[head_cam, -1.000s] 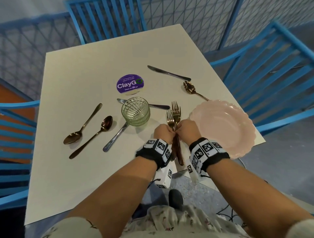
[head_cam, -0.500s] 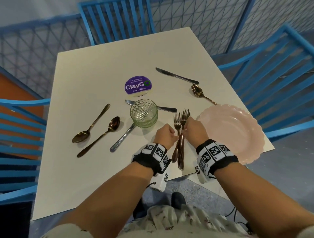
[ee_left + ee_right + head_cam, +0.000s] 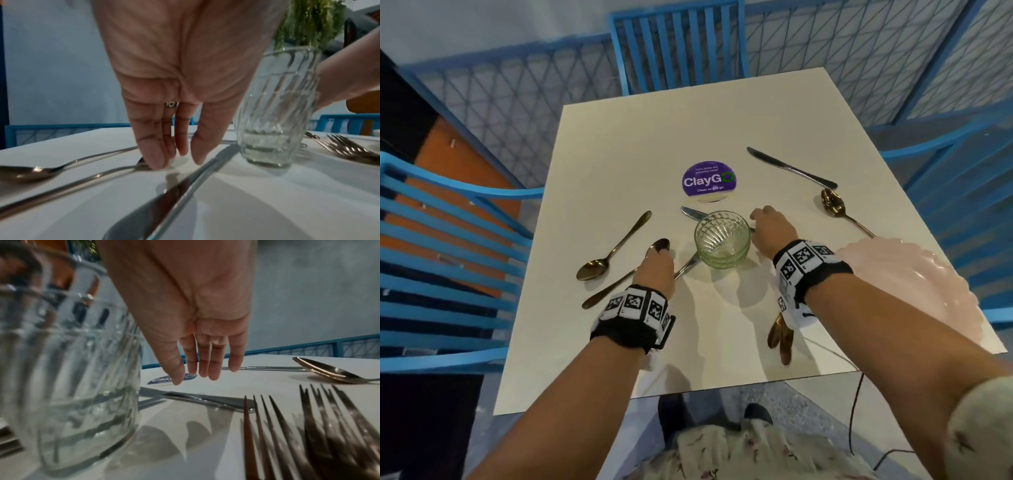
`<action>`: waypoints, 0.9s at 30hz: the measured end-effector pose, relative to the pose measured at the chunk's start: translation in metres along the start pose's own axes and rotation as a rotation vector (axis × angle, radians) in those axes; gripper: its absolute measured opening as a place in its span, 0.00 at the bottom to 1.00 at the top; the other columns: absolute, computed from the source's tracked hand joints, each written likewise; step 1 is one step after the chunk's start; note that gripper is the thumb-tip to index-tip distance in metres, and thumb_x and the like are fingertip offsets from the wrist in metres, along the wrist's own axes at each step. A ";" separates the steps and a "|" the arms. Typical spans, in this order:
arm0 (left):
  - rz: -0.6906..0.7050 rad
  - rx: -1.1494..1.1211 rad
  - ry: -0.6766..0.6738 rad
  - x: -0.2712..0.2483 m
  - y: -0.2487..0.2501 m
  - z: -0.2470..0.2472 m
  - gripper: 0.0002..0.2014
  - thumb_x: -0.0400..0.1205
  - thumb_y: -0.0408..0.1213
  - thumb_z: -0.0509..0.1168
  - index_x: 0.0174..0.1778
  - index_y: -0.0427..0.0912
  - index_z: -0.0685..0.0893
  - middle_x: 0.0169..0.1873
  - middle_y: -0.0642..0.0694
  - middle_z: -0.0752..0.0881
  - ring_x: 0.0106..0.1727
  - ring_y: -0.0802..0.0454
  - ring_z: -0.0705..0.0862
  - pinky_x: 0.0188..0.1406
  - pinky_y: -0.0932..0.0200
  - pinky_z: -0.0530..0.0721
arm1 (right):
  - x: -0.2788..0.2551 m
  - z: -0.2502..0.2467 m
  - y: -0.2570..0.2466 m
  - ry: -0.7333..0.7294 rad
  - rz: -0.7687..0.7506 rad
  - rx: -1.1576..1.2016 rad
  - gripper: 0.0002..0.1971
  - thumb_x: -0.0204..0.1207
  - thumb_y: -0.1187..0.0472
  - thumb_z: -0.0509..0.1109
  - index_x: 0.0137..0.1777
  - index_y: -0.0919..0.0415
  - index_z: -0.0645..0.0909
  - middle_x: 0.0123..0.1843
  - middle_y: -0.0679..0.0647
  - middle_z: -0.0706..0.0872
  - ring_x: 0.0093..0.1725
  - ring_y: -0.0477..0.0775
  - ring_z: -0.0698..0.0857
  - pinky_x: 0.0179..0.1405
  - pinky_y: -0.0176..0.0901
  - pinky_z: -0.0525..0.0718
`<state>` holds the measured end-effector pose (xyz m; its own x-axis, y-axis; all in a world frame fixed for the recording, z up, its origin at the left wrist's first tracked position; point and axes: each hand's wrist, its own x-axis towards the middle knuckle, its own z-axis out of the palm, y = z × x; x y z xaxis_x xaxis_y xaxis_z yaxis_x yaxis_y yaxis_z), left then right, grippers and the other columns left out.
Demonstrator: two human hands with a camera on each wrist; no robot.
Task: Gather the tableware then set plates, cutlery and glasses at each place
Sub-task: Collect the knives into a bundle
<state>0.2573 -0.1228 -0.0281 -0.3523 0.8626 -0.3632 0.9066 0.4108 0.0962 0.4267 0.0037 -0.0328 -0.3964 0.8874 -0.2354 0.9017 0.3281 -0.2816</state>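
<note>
My left hand (image 3: 658,255) reaches down with straight fingers (image 3: 153,160) that touch the bowl of a bronze spoon (image 3: 68,183), left of the ribbed glass (image 3: 722,240). My right hand (image 3: 761,219) hovers with fingers extended just above a steel knife (image 3: 197,400) lying behind the glass (image 3: 61,369); it holds nothing. Two bronze forks (image 3: 780,337) lie side by side near the table's front edge, partly under my right wrist. A second knife (image 3: 180,190) lies with its blade end under the glass side. A pink scalloped plate (image 3: 914,294) sits at the front right corner.
Another bronze spoon (image 3: 613,248) lies at the left. A third knife (image 3: 791,168) and a spoon (image 3: 837,207) lie at the far right. A purple round sticker (image 3: 709,180) marks the table's middle. Blue chairs (image 3: 678,44) stand at the left, far and right sides.
Both hands have let go of the forks, which now lie near the front edge. My left hand moved left onto the spoon; my right hand moved forward over the knife.
</note>
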 end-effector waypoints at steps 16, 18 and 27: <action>0.096 0.140 -0.092 0.005 -0.005 0.027 0.16 0.85 0.27 0.49 0.67 0.27 0.69 0.65 0.32 0.76 0.65 0.39 0.78 0.61 0.52 0.78 | 0.018 0.003 -0.008 -0.156 0.073 -0.137 0.16 0.83 0.68 0.56 0.66 0.73 0.75 0.67 0.66 0.80 0.67 0.63 0.79 0.65 0.47 0.76; 0.104 0.133 -0.135 0.009 -0.007 0.022 0.15 0.86 0.29 0.48 0.66 0.28 0.71 0.64 0.31 0.78 0.64 0.36 0.79 0.60 0.48 0.78 | 0.016 -0.001 -0.010 -0.172 0.069 -0.134 0.15 0.82 0.68 0.56 0.65 0.73 0.77 0.66 0.66 0.81 0.67 0.63 0.80 0.64 0.47 0.77; 0.039 -0.223 0.042 0.012 -0.011 0.000 0.15 0.87 0.30 0.48 0.69 0.29 0.67 0.57 0.32 0.84 0.58 0.38 0.84 0.47 0.55 0.77 | 0.005 -0.007 -0.004 -0.150 0.120 -0.021 0.14 0.80 0.68 0.59 0.59 0.73 0.81 0.61 0.67 0.85 0.62 0.64 0.82 0.60 0.47 0.79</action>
<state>0.2434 -0.1174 -0.0337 -0.3319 0.8886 -0.3166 0.8477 0.4282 0.3132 0.4221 0.0092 -0.0266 -0.3054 0.8630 -0.4024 0.9469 0.2309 -0.2236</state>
